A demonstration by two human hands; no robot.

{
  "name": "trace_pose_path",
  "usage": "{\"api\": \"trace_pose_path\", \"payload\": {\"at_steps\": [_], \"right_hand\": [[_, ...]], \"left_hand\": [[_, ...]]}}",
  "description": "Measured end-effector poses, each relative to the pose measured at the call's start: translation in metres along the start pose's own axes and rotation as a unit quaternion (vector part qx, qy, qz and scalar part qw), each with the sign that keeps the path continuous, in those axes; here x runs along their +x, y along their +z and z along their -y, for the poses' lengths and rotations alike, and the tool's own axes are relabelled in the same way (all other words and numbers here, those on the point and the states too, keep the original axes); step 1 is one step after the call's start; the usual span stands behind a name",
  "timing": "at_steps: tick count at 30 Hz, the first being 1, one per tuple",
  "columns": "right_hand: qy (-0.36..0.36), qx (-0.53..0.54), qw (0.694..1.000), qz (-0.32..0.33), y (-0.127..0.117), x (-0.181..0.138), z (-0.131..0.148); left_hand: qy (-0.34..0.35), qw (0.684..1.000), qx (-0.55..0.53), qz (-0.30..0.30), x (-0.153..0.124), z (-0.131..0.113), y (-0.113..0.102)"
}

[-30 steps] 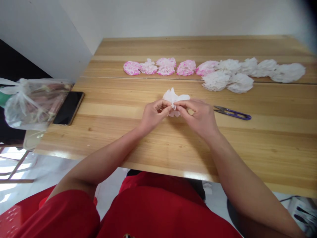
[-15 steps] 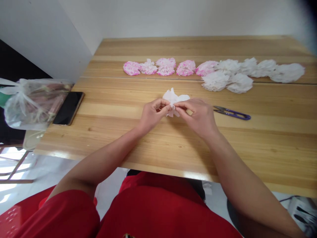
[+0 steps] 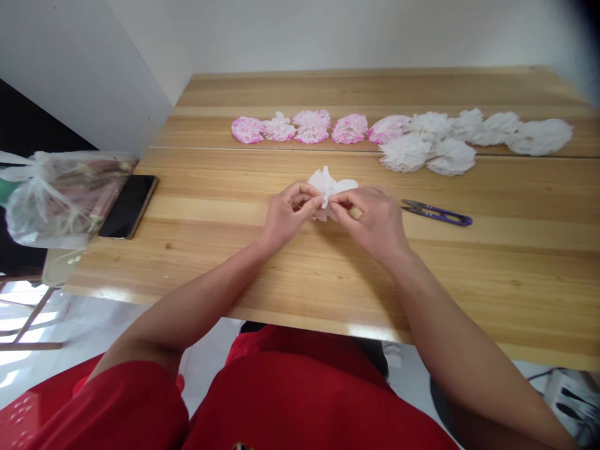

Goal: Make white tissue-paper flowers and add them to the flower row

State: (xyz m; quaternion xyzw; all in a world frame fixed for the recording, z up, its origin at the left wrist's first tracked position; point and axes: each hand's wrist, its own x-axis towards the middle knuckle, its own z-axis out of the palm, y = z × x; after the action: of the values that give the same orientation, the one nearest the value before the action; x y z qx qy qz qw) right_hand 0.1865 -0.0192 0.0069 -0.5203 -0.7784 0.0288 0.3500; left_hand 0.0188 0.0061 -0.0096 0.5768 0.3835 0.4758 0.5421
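A white paper flower [image 3: 325, 181] with partly spread petals is held between both hands, above the middle of the wooden table. My left hand [image 3: 291, 214] pinches it from the left with thumb and fingers. On its other side my right hand [image 3: 370, 219] grips a petal near the flower's centre, also in a pinch. Fingers cover part of the flower's middle. To the right of my right hand lies a pair of purple-handled thread snips [image 3: 437, 213], apart from the hand.
Pink-edged paper flowers [image 3: 312, 127] and white paper flowers [image 3: 429, 126] form a row across the back of the table [image 3: 300, 281]. A phone [image 3: 129, 206] lies at the left edge, beside a tied clear plastic bag [image 3: 51, 203].
The fingers of both hands have shifted very slightly at the flower's centre. The whole view has moved a little; the flower stays in both hands.
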Motion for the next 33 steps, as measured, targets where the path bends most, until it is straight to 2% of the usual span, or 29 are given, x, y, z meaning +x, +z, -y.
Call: {"api": "trace_pose_path", "payload": {"at_steps": [3, 7, 18, 33], "right_hand": [[0.007, 0.003, 1.000, -0.010, -0.0004, 0.0000, -0.0005], [0.002, 0.001, 1.000, -0.009, 0.0001, -0.0002, 0.0001], [-0.005, -0.010, 1.000, 0.004, -0.0001, -0.0002, 0.0020], [-0.067, -0.029, 0.997, 0.008, 0.0026, -0.0033, -0.0043]], "left_hand": [[0.014, 0.999, 0.047, -0.003, -0.0008, -0.0014, -0.0012], [0.032, 0.996, 0.085, 0.024, -0.0026, -0.0022, -0.0012], [0.053, 0.993, 0.092, 0.060, -0.0028, 0.0033, -0.0014], [0.065, 0.992, 0.092, 0.050, -0.0033, 0.0054, -0.0013]]}}
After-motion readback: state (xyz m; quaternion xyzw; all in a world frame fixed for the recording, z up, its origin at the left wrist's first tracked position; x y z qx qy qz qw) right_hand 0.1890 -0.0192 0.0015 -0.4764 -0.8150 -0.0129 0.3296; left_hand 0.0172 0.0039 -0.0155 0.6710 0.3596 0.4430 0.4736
